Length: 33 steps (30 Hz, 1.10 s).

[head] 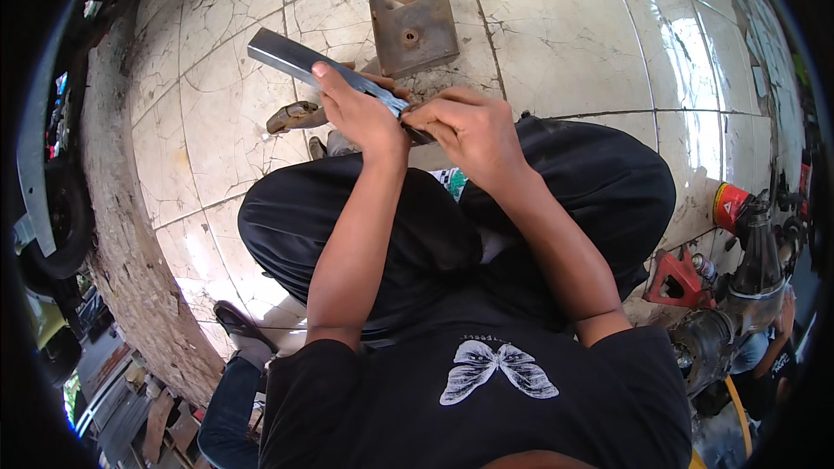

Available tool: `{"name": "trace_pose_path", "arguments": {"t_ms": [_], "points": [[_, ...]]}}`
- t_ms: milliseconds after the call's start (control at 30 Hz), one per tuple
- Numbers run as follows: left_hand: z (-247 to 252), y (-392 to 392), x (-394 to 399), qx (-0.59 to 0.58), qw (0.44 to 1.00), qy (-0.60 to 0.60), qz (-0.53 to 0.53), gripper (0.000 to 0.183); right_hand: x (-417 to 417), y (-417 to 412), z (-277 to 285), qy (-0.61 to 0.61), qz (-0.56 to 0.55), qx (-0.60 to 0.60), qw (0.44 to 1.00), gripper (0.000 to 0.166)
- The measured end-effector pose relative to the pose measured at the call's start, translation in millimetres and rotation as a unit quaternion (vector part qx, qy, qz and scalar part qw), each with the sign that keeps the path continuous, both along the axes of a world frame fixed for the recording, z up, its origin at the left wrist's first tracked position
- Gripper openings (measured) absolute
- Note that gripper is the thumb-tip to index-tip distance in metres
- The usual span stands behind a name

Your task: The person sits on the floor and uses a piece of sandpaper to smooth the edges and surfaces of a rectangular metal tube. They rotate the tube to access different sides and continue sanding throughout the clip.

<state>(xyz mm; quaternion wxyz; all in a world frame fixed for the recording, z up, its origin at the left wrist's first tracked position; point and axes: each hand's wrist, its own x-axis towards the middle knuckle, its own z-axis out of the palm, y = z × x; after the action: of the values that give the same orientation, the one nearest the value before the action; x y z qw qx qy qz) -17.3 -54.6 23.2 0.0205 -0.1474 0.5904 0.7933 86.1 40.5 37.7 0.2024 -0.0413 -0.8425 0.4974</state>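
Observation:
My left hand (365, 114) is closed around a dark rectangular metal bar or tube (285, 53), its thumb lying along the top face. The bar slants from upper left down toward my lap, and its nearer end looks bright and scraped. At that end my right hand (462, 124) pinches something small and dark; the fingers hide what it is. Beyond my hands, a brown angular metal bracket (423, 29) with a cut-out and a round hole rests on the tiles. A worn brownish object (293, 117) lies just left of my left hand.
Cracked floor tiles (560, 32) spread before my crossed legs. At right stand a red metal stand (677, 280), a red can (730, 205) and a greasy machine part (710, 345). A rough log-like edge (124, 208) runs along the left. Another person's foot (244, 332) is at lower left.

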Motion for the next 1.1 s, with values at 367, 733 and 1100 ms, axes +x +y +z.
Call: {"name": "trace_pose_path", "arguments": {"t_ms": [367, 733, 1100], "points": [[-2.0, -1.5, -5.5, -0.007, 0.999, -0.023, 0.027, 0.065, 17.0, -0.7, -6.9, -0.02, 0.009, 0.04, 0.999, 0.015], [2.4, 3.0, -16.0, 0.141, 0.99, 0.022, -0.018, 0.043, 7.3, 1.9, -15.7, -0.033, -0.179, -0.347, 0.92, 0.012], [-3.8, 7.9, -0.4, 0.114, 0.985, 0.094, -0.088, 0.04, 2.1, 4.0, -18.0, -0.023, -0.142, 0.018, 0.989, 0.017]]}}
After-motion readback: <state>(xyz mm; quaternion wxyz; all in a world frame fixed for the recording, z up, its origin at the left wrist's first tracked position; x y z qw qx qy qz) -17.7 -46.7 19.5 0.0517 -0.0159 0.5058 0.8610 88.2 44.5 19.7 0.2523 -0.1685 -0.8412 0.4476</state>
